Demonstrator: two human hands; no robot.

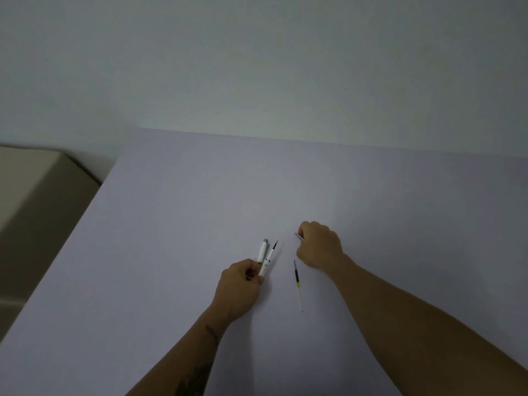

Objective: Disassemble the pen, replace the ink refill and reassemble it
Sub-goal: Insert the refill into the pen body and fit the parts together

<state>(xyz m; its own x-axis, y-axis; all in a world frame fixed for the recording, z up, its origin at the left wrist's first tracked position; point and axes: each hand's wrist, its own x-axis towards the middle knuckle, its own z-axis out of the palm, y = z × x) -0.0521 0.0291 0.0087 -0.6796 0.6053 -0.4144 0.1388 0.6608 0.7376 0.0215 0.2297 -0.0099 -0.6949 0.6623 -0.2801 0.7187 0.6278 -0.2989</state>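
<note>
My left hand [238,284] is closed around a white pen barrel [262,250] with a grey end and a second white pen piece [267,261] from which a thin dark refill tip sticks out, both pointing away from me. My right hand [320,243] rests on the table to the right, fingers curled around a small silvery pen part [299,236] that shows only at its left edge. Between the hands, a loose ink refill [298,284] lies flat on the white table [200,224], dark at the far end, with a yellow band and a clear tail.
The table's far edge meets a pale wall [257,67]. Beyond the table's left edge stands a beige cardboard box [34,201].
</note>
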